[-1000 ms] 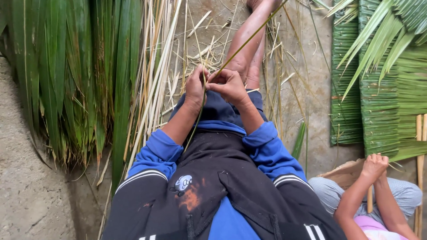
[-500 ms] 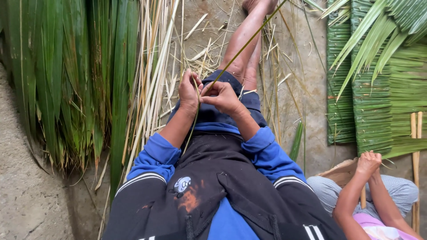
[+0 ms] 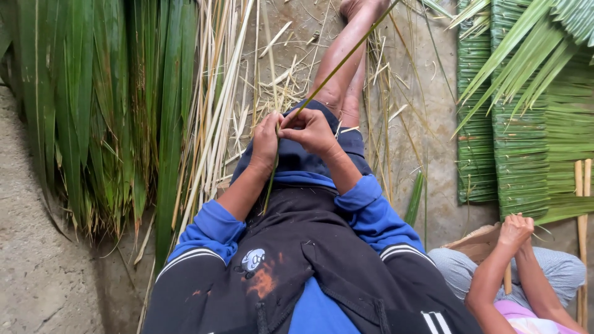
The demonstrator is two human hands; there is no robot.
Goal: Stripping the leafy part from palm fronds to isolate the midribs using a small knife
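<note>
a: starting nearest the camera, what are the hands doing?

b: both sit together over the lap. the left hand [image 3: 266,139] is closed in a pinch on a long green leaf strip [image 3: 337,67], and the right hand [image 3: 312,128] is curled shut on the same strip, touching the left at the fingertips. the strip's short end hangs down from the hands toward the dark jacket; its long end runs up from the hands past the outstretched leg [image 3: 341,59].

a: so how far along does the stripping look?

b: i'd judge it well under way but far from done. left of the hands lies a bundle of pale stripped midribs [image 3: 216,99], which looks like finished pieces, and beyond that a thick heap of green palm leaves [image 3: 99,105], seemingly unworked.

a: anything past the hands on the other side?

b: right of the hands, a co-worker's hands [image 3: 516,227] grip a pale stick. farther off lies a woven leaf panel [image 3: 526,154], with a fresh frond [image 3: 526,43] across its top, all on the concrete floor [image 3: 439,111].
</note>
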